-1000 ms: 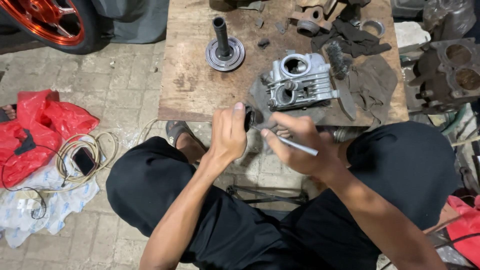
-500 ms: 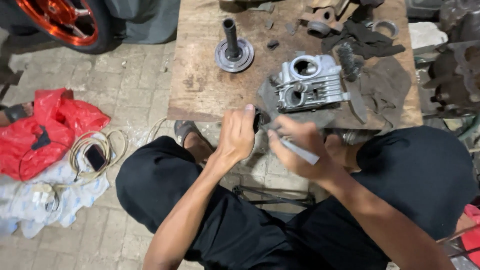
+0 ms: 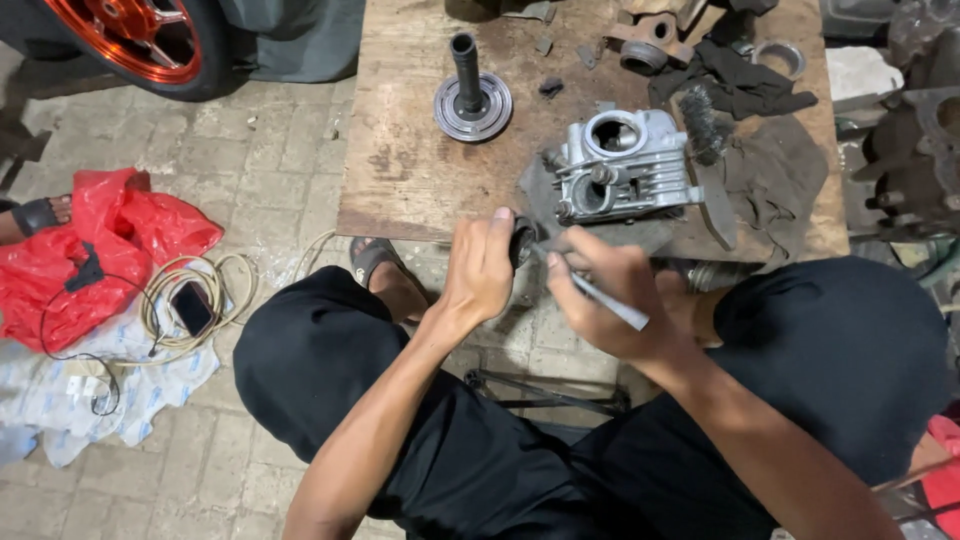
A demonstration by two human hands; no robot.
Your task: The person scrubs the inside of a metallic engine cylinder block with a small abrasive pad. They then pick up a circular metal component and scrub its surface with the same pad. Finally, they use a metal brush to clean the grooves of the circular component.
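Observation:
My left hand (image 3: 482, 268) grips a small dark round part (image 3: 522, 240) just off the near edge of a worn wooden board (image 3: 420, 170). My right hand (image 3: 608, 295) holds a thin grey metal tool (image 3: 600, 292) whose tip points at that part. Just beyond both hands a silver engine cylinder head (image 3: 620, 168) lies on a dark rag (image 3: 770, 180) on the board. I sit low with my knees apart, in black trousers.
A grey flanged shaft (image 3: 470, 95) stands on the board's far left. More metal parts (image 3: 650, 40) and a wire brush (image 3: 700, 120) lie at the back. A red-rimmed wheel (image 3: 140, 40), a red bag (image 3: 90, 250), a phone (image 3: 190, 305) with cables and an engine block (image 3: 920, 150) surround me.
The view has shifted slightly, so the board and hands sit a little to the right. Both hands stay together at the board's edge, still working on the small part.

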